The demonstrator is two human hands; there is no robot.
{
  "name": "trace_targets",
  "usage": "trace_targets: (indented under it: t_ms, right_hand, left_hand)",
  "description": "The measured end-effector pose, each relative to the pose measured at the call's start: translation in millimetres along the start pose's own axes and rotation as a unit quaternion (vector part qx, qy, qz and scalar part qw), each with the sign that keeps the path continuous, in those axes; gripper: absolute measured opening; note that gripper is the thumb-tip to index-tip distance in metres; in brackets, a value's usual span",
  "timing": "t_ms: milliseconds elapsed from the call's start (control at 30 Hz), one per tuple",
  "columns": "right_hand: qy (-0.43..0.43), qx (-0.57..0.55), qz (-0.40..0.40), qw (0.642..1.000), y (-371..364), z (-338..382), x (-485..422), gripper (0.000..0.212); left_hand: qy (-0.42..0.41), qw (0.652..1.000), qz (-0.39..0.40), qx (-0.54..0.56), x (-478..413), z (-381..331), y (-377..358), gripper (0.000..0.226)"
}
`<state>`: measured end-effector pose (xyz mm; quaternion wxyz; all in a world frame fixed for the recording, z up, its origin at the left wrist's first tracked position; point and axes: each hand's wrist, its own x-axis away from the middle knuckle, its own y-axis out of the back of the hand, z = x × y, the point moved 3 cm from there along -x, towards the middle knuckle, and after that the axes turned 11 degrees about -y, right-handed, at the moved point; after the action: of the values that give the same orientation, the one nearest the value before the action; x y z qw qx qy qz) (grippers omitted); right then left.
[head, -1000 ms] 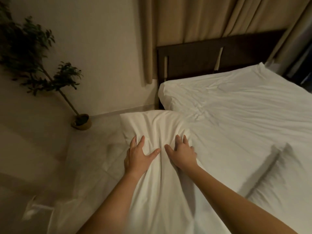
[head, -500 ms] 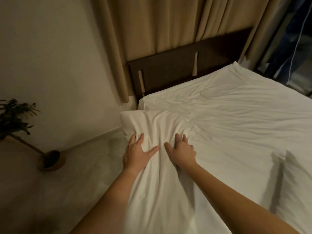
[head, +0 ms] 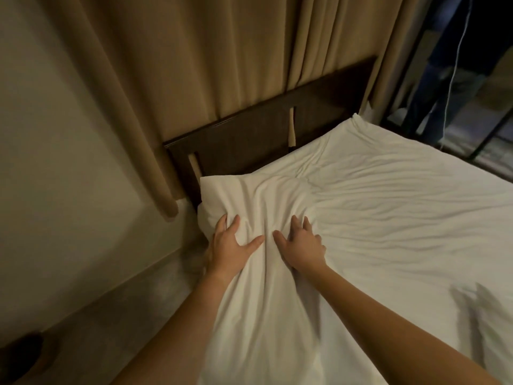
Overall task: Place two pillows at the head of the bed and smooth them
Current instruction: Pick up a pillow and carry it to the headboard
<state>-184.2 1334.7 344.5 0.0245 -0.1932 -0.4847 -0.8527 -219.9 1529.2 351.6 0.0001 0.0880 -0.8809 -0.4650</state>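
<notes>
- One bed (head: pixel 402 223) fills the right of the view, covered in a creased white sheet; it bears the pillow at its head-end left corner.
- Beige curtains (head: pixel 222 65) hang in folds behind the head of the bed, down past the headboard's top edge.
- Dark wooden headboard (head: pixel 249 140) stands upright at the head of the bed, with two narrow vertical slots.
- White pillow (head: pixel 263 195): far end rests on the sheet, its far-left corner just beside the headboard; the near end runs back between the forearms.
- Blurred white shape (head: pixel 488 323) on the bed at lower right; cannot tell what it is.
- Dark round pot (head: pixel 19 357) on the floor at lower left, cut by the frame; contents not discernible.
- Left hand (head: pixel 227 245) grasps the pillow's left edge, thumb spread across the top, fingers (head: pixel 234 220) dug into bunched fabric.
- Right hand (head: pixel 301 245) grasps the pillow's right side, fingers (head: pixel 295 222) curled into the cloth, thumb pointing towards the left thumb; fabric ridges between the two hands.
</notes>
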Motion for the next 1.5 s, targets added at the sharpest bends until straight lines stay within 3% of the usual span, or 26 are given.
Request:
trace_targets:
  t_ms: [433,733,1167,1500]
  right_hand:
    - [-0.151,-0.058,-0.066,0.985,-5.1,103.5,-209.4,0.083]
    - [-0.245,-0.083,-0.095,0.961,-3.5,187.5,-301.2,0.080]
    - [-0.264,-0.071,-0.146,0.951,27.3,201.9,-362.4,0.082]
    - [-0.221,-0.075,-0.143,0.962,47.1,137.5,-445.5,0.078]
  left_hand:
    - [-0.113,0.985,0.127,0.021,-288.5,46.0,-40.4,0.100]
    - [-0.200,0.962,0.183,0.031,-448.8,77.2,-41.7,0.098]
    - [-0.247,0.950,0.171,0.081,-528.6,57.4,-67.3,0.094]
    - [-0.226,0.960,0.157,0.063,-560.3,14.5,-140.6,0.096]
